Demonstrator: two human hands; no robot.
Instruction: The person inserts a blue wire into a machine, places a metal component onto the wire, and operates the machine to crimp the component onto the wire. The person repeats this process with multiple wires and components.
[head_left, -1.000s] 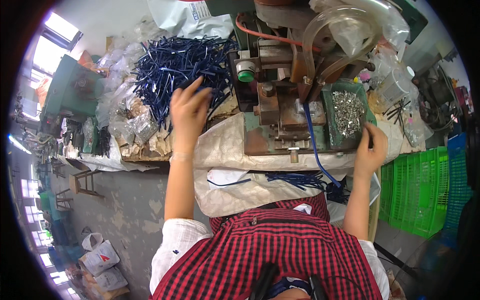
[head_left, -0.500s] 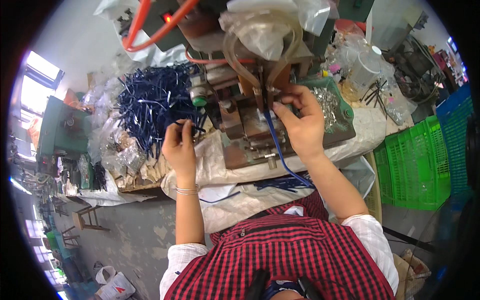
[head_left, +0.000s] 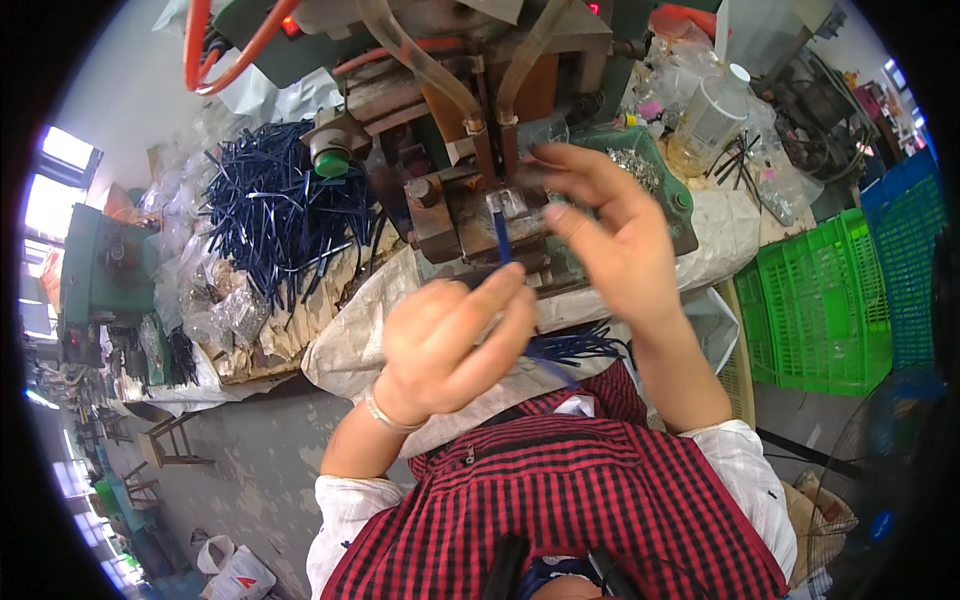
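A narrow blue strip (head_left: 501, 232) runs from the metal die block (head_left: 455, 220) of a bench press toward me. My left hand (head_left: 455, 345) is closed on the strip just in front of the block, thumb hidden beneath the fingers. The strip's upper end lies at a small shiny metal piece (head_left: 505, 203) on the block. My right hand (head_left: 620, 235) hovers to the right of the block, fingers apart and slightly blurred, with nothing visible in it. Several blue strips (head_left: 575, 342) lie at the table's near edge, partly behind my left hand.
A heap of dark blue strips (head_left: 285, 205) covers the left of the bench. A green tray (head_left: 682, 200) with small metal pieces sits at right, near a clear plastic jug (head_left: 712, 115). Green crates (head_left: 820, 300) stand farther right. Clear tubes (head_left: 425, 60) hang over the block.
My left hand has come from beside the heap to the middle and taken hold of the strip. My right hand has drawn back from the die, its fingers opened. The view has shifted slightly.
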